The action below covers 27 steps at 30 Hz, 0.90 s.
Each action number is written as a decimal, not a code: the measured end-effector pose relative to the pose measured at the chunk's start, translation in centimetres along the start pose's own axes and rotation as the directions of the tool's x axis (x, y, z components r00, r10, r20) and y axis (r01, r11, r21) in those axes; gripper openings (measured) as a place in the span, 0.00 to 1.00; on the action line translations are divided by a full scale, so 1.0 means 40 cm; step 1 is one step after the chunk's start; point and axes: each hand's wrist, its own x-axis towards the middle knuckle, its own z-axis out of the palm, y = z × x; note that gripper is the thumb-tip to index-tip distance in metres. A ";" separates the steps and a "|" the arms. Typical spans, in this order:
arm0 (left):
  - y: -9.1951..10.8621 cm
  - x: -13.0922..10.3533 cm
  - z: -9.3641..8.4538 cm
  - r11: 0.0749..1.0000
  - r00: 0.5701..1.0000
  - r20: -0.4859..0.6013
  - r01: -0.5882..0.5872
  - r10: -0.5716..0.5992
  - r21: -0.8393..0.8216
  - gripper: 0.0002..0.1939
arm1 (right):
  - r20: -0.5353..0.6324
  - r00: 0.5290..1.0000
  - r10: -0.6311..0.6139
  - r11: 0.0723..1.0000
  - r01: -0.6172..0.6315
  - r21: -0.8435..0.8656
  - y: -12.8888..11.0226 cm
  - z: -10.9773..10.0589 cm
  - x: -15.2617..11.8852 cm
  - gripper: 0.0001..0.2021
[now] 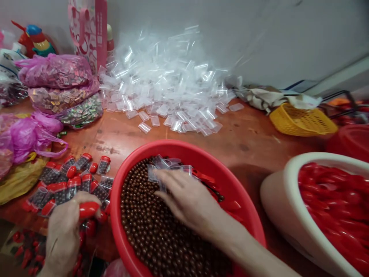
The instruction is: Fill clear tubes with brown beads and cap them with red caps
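Note:
My left hand (65,227) is closed around a small container whose red cap (88,209) shows between thumb and fingers; the rest is hidden by the hand. It is over a group of clear, red-capped containers (60,193) filled with dark balls. My right hand (187,196) reaches into a red basin (117,215) of shiny brown balls (161,238). Its fingers are stretched out, thumb apart, at several clear plastic sleeves (152,173) lying on the balls; whether it grips one is unclear. Red caps (235,206) lie along the basin's right side.
Behind the basin spreads a large heap of clear sleeves (173,96). A white tub (276,196) of red caps stands right, with a yellow basket (300,121) beyond. Pink bags (57,73) of small pieces are stacked left. More red-capped containers (25,246) lie at lower left.

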 end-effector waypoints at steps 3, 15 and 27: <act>-0.047 0.029 -0.045 0.964 0.975 -0.221 0.024 0.036 0.263 0.16 | 0.097 0.991 0.090 0.988 -0.076 -0.137 0.087 0.022 0.015 0.16; 0.037 0.065 0.124 0.812 0.832 -0.014 -0.537 0.554 0.230 0.11 | 0.432 0.902 0.015 0.990 0.048 -0.134 0.097 0.035 0.096 0.10; 0.023 0.089 0.201 0.749 0.793 0.035 -0.589 0.609 0.304 0.09 | 0.591 0.767 0.251 0.965 -0.154 -0.210 0.038 0.070 0.147 0.16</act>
